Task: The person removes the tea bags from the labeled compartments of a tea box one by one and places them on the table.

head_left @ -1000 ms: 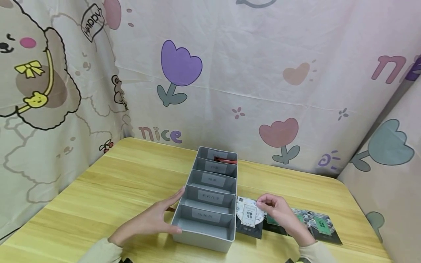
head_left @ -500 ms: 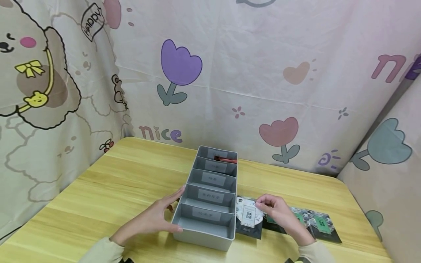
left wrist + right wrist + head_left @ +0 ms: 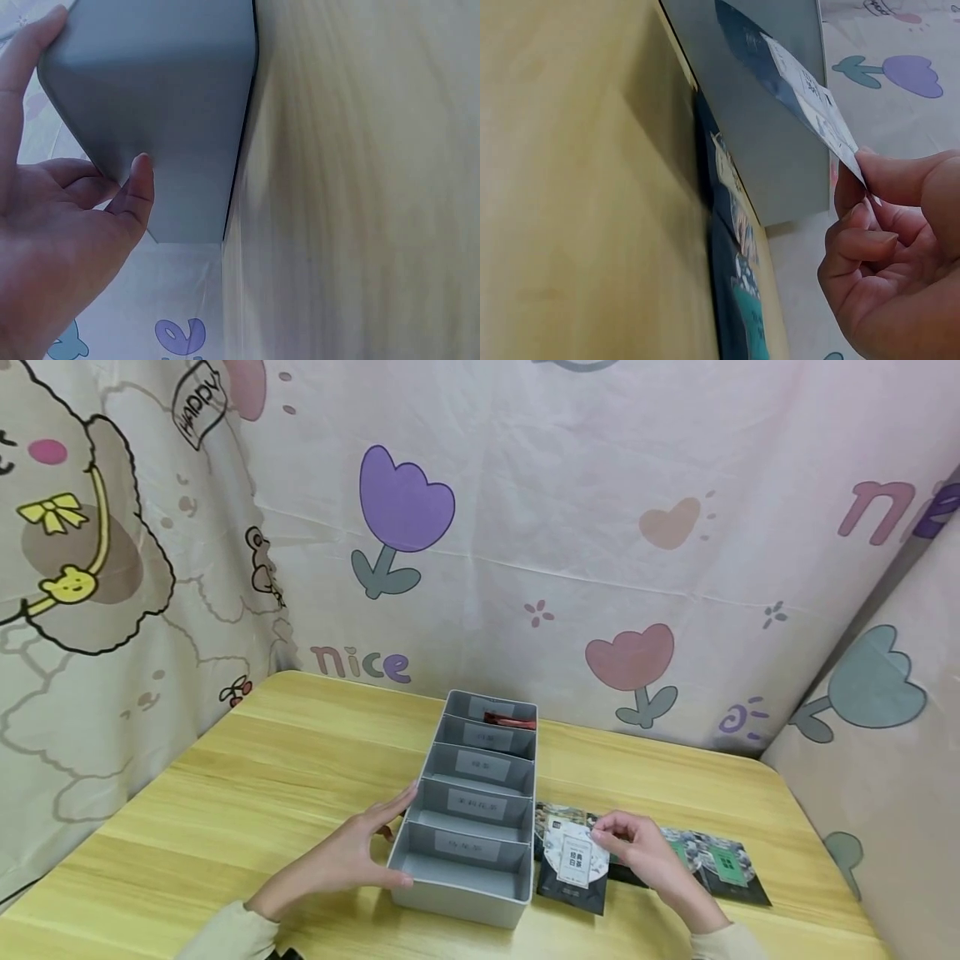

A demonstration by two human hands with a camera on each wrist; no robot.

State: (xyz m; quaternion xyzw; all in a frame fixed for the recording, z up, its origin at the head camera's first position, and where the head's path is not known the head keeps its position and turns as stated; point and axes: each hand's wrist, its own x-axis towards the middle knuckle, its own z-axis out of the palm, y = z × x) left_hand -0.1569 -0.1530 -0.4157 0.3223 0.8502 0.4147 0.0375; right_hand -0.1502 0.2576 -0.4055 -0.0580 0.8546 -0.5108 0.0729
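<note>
In the head view, my right hand (image 3: 637, 852) pinches the top corner of a white-and-black tea sachet (image 3: 575, 864) between thumb and fingers. The right wrist view has this sachet tilted and lifted off the table, beside the wall of a long grey divided box (image 3: 457, 902). My left hand (image 3: 360, 852) rests at the box's near left corner, thumb at the front and index finger along the left rim. From the left wrist, the thumb tip touches the corner, while another fingertip lies close to the side wall (image 3: 187, 157). Labels mark the box's compartments.
A red sachet (image 3: 510, 721) lies in the box's farthest compartment. Several more dark sachets, including a green-labelled tea sachet (image 3: 731, 867), lie overlapping in a row on the wooden table (image 3: 300, 735), right of the box. Behind stands a printed curtain (image 3: 487, 568).
The white-and-black tea sachet has come up and slightly right and nearer with my right hand, uncovering more of a sachet behind it. My left hand stays at the box; the head view has shifted slightly.
</note>
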